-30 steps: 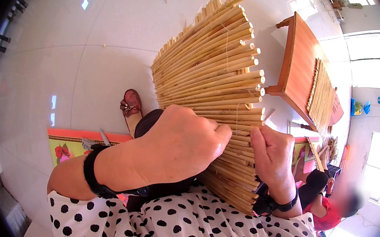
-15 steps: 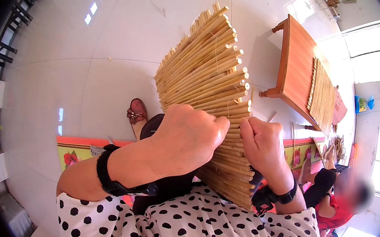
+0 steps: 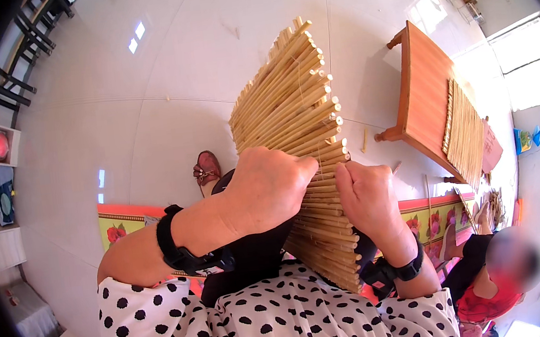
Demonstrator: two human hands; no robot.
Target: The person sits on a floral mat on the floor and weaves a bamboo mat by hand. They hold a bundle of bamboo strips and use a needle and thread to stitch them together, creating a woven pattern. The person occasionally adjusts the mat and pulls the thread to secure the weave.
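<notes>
A mat of pale reed stalks (image 3: 283, 104), bound side by side with thin thread, slopes up from my lap and away from me. My left hand (image 3: 270, 185) is a fist on the mat, its thumb side toward the cut stalk ends. Close by, my right hand (image 3: 370, 197) is closed at the mat's right edge, thumb pressed against the curled fingers. Fine thread shows at the stalks near both fists, but what the fingers pinch is hidden. Below the hands, the mat's near part (image 3: 331, 247) runs down to my dotted clothing.
A wooden table (image 3: 417, 94) stands at the right with another reed mat (image 3: 460, 129) on it. Lower right, a person in red (image 3: 490, 293) sits low. Loose stalks (image 3: 494, 207) lie beyond that person. Dark stools (image 3: 16, 70) and shelves (image 3: 6, 189) line the left.
The view has shifted slightly, so the surroundings appear a little displaced. The mat's far end appears lower and tilted more steeply. Both fists stay closed at nearly the same place on the mat.
</notes>
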